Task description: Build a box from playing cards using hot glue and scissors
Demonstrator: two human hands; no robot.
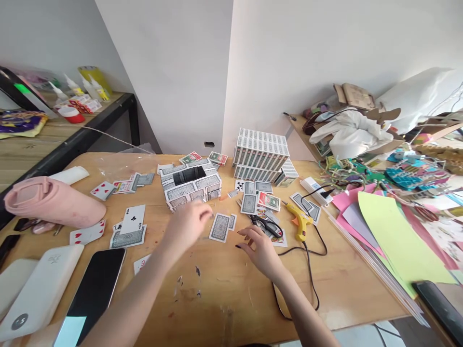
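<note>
My left hand [188, 224] hovers over the wooden table [224, 294], just in front of a box built from playing cards [190, 185]; it is blurred and its fingers look loosely curled. A face-down card [220, 227] lies between my hands. My right hand [259, 249] rests low on the table with fingers spread, right beside black scissors [266, 225] and a yellow glue gun [299, 220] with its black cord. Loose cards [256, 198] lie behind the scissors.
Stacked card packs [261, 155] stand at the back wall. A phone [93, 290], a white power bank [43, 288] and a pink roll [54, 201] lie left. Coloured paper sheets [392, 233] and craft clutter fill the right side. More cards [127, 230] are scattered left.
</note>
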